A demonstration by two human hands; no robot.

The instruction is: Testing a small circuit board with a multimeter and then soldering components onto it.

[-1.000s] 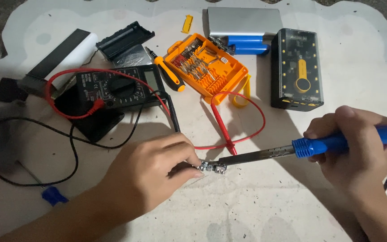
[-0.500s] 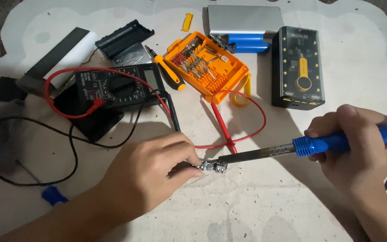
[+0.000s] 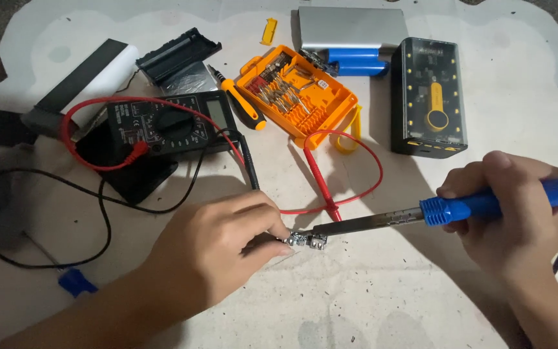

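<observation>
My left hand pinches the metal part; at its 3 o'clock, my right hand grips the iron, tip touching. I judge soldering underway, unfinished.

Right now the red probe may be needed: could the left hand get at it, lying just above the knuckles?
Probably yes. The red probe lies bare on the cloth just beyond the left hand, nothing over it. But that hand's fingers pinch the small metal part, so it must let go first.

Soldering iron tip edged slightly closer along the small metal connector, right hand lifting a touch.
</observation>
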